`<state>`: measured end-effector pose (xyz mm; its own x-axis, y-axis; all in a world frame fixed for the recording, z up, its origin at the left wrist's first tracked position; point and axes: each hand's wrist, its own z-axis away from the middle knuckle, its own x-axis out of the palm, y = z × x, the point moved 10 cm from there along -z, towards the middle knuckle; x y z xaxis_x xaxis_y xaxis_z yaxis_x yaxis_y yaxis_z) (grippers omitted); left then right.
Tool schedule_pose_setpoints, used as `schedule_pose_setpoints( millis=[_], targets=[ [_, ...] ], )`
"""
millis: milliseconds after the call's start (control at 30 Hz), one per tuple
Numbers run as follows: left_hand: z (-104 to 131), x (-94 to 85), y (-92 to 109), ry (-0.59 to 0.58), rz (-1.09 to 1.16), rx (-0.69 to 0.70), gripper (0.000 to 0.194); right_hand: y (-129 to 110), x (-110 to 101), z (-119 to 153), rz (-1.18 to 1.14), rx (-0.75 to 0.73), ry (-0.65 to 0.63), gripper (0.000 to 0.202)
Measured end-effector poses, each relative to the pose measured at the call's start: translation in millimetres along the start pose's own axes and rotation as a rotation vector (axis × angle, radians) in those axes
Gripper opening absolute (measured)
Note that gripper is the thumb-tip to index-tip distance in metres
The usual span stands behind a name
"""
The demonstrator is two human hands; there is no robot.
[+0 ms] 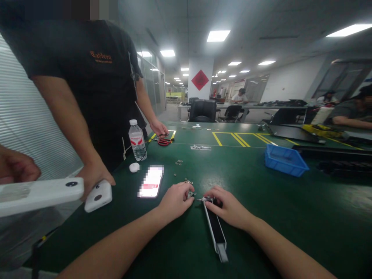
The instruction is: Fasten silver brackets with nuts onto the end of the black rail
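Observation:
My left hand (176, 199) is closed, thumb and fingers pinching a small metal part (190, 194) just above the green table. To its right, my right hand (225, 203) grips the far end of a long narrow black-and-white device (214, 226), thumb on its top face. A thin metal tip (200, 199) sticks out from that end towards my left hand, with a small gap between the two. A grey metal tab (223, 254) projects from the device's near end. Several small nuts or rings (187, 181) lie beyond my left fingertips.
A lit phone (151, 181), a white round case (134, 167) and a water bottle (138, 141) stand left. A co-worker's hand (159, 128) is by red-handled scissors (164, 142); their other holds a white device (99, 197). A blue bin (286, 159) sits right.

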<state>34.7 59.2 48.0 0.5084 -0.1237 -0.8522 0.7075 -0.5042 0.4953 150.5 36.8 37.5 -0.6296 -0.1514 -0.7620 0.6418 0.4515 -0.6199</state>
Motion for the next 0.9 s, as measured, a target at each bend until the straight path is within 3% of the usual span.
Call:
schedule_pose_setpoints(
  millis=[200, 400, 567, 900],
  targets=[
    [4, 4.0, 14, -0.087, -0.073, 0.059, 0.017, 3, -1, 1, 0.026, -0.002, 0.015, 0.020],
    [8, -5.8, 20, -0.098, -0.149, 0.104, 0.024, 3, -1, 1, 0.032, -0.015, 0.007, 0.021],
    [9, -1.9, 21, -0.174, -0.189, 0.135, 0.028, 2, 0, 0, 0.044, -0.003, -0.004, 0.020],
    [6, 0.3, 12, -0.122, -0.231, 0.060, 0.026, -2, -3, 4, 0.045, -0.031, -0.050, 0.032]
  ],
)
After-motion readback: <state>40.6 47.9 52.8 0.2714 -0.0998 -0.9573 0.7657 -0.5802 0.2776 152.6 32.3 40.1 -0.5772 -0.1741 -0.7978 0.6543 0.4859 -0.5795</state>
